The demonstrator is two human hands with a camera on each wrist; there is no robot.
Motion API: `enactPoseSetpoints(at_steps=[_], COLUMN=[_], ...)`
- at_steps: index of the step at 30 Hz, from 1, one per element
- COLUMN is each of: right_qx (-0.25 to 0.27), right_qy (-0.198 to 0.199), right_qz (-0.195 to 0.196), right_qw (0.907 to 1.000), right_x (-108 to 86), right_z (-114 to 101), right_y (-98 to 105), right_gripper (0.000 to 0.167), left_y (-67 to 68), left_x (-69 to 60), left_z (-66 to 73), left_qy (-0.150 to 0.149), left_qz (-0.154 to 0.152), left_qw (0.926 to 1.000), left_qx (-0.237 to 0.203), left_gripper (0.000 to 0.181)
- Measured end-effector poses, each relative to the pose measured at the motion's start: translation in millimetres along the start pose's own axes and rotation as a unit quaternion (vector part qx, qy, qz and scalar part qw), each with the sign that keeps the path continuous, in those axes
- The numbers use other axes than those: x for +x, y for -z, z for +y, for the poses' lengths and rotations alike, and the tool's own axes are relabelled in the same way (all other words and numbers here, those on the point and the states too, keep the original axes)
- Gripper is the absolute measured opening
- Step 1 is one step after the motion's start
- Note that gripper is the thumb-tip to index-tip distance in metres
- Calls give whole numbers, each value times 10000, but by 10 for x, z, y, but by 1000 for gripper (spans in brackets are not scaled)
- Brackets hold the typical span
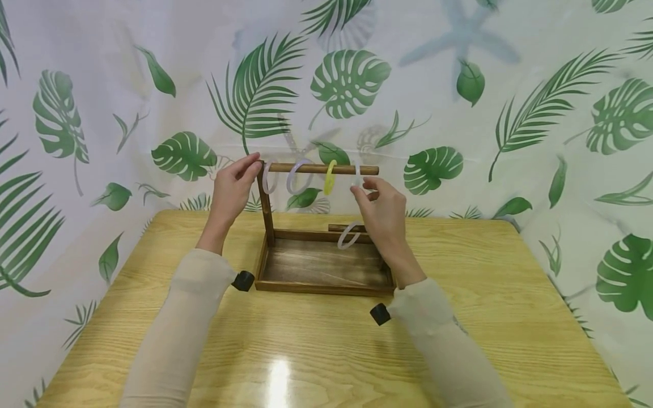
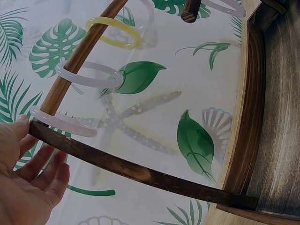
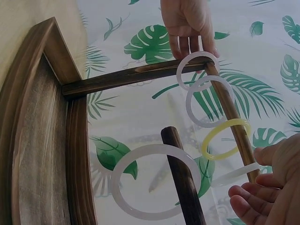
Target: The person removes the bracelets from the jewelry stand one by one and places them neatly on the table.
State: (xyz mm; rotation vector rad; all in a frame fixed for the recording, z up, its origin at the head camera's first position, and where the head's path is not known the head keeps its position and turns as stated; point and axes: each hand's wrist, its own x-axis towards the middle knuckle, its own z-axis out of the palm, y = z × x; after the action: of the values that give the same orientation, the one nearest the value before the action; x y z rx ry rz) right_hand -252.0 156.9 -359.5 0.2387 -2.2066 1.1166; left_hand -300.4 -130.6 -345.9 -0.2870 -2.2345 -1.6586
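A dark wooden bangle stand has an upright post (image 1: 267,209) at its left and an upper rod (image 1: 311,168) running right from it. My left hand (image 1: 232,190) holds the post's top corner between thumb and fingers. From the rod hang a pale pink bangle (image 2: 65,129) by the post, a lilac bangle (image 2: 89,82) and a yellow bangle (image 1: 327,184). Near the rod's free end, my right hand (image 1: 384,208) pinches a whitish bangle (image 3: 234,175) that appears to be around the rod. Another pale bangle (image 3: 117,183) hangs on the lower rod (image 1: 343,228), partly hidden behind the right hand.
The stand's shallow tray base (image 1: 316,288) sits on a light wooden table (image 1: 326,351). Behind it hangs a white cloth (image 1: 433,113) printed with green leaves. Black wrist cameras sit below each hand, close to the tray's front edge.
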Motion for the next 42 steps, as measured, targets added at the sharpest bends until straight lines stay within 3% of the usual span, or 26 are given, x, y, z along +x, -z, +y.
enactPoseSetpoints(at_steps=[13, 30, 42], right_qx=[-256, -413, -402], right_qy=[-142, -124, -166], right_qz=[93, 292, 304], right_qw=[9995, 9986, 9986], right_x=[5, 7, -4], right_z=[-16, -4, 31], right_y=[-89, -140, -166], right_gripper=[36, 25, 25], left_y=[2, 22, 2], left_x=[19, 35, 48], left_z=[-31, -36, -119], left_qy=[85, 382, 244], left_qz=[-118, -402, -126], left_qw=[9999, 9982, 9987], left_qx=[6, -219, -438], left_gripper=[38, 42, 37])
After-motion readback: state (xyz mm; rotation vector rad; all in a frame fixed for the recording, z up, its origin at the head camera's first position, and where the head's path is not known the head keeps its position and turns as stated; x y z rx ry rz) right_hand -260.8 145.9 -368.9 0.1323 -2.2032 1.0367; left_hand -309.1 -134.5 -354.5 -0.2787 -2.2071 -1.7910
